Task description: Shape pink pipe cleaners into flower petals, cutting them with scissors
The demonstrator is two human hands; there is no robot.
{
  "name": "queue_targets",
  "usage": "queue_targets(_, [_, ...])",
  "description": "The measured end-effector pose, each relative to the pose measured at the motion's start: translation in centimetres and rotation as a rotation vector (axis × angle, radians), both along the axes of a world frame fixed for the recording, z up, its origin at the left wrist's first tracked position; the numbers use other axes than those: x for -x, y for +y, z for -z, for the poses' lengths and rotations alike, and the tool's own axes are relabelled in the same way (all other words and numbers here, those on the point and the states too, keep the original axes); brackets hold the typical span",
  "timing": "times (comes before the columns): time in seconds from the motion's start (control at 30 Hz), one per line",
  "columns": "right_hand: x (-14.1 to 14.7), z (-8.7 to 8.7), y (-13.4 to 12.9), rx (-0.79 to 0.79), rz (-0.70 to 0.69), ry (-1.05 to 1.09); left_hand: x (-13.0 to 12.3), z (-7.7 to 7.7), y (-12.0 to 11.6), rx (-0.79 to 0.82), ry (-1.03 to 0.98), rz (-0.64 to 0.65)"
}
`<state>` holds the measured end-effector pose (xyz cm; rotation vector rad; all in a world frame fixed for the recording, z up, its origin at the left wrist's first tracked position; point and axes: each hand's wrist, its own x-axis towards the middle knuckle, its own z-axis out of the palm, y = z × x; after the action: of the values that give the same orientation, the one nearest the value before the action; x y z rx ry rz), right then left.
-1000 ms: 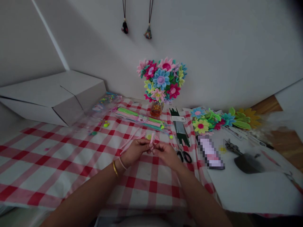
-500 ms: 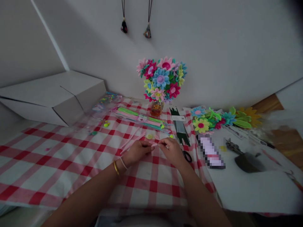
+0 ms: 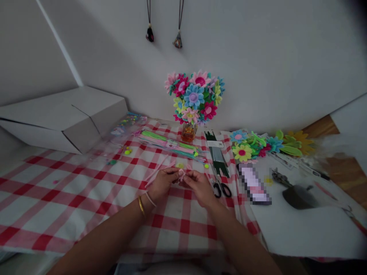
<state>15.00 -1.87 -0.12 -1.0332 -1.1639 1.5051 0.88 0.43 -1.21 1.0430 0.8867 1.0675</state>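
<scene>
A pink pipe cleaner (image 3: 181, 174) is bent into a small loop between my fingertips. My left hand (image 3: 163, 183) pinches it from the left, thumb and index finger closed. From the right, my right hand (image 3: 199, 186) pinches the same piece. Loose pink pipe cleaners (image 3: 155, 173) lie on the cloth just left of my left hand. A pale yellow disc (image 3: 180, 165) sits right behind my fingertips. Black-handled scissors (image 3: 221, 189) rest beside my right hand. Part of the pink piece is hidden by my fingers.
Bundled coloured pipe cleaners (image 3: 172, 144) lie behind my hands, before a glass jar (image 3: 188, 133) of fuzzy flowers (image 3: 195, 95). Green stems (image 3: 216, 152) and a phone (image 3: 255, 185) are at right, with more flowers (image 3: 242, 152). A white box (image 3: 94, 110) stands left on the checkered cloth (image 3: 120, 214).
My hands have drawn closer together, the right one moving left. The pink pipe cleaner, held fairly straight before, is now curled into a loop. More of the scissors shows.
</scene>
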Motion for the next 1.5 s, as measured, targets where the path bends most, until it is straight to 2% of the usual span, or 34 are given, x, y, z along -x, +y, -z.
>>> queue_targets(0.13, [0.3, 0.3, -0.1, 0.016, 0.031, 0.032, -0.1, 0.7, 0.2, 0.009, 0.013, -0.018])
queue_targets(0.27, [-0.1, 0.1, 0.1, 0.042, 0.045, 0.007, 0.0, 0.3, 0.1, -0.018, 0.033, -0.008])
queue_targets(0.4, [-1.2, 0.1, 0.4, -0.023, 0.007, -0.196, 0.6, -0.8, -0.1, 0.019, 0.118, 0.121])
queue_targets(0.53, [-1.8, 0.0, 0.4, -0.149, -0.071, -0.476, 1.4, -0.9, -0.2, -0.027, 0.265, 0.264])
queue_targets(0.67, [-1.7, -0.5, 0.1, -0.208, -0.116, -0.526, 2.0, -0.8, -0.1, 0.032, 0.282, 0.375])
queue_targets(0.87, [-1.9, -0.9, 0.0, -0.342, -0.135, -0.593, 2.0, -1.1, 0.1, 0.141, 0.188, 0.301])
queue_targets(1.23, [-2.0, -1.1, -0.2, -0.814, -0.153, -1.07, 1.8, -1.1, 0.0, 0.205, 0.149, 0.297])
queue_targets(1.37, [-1.9, -1.5, -0.3, -0.887, -0.232, -1.207, 1.9, -1.2, 0.0, 0.241, 0.188, 0.305])
queue_targets(1.5, [-1.7, -1.7, -0.6, -0.942, -0.252, -1.279, 2.0, -1.2, 0.0, 0.262, 0.19, 0.318])
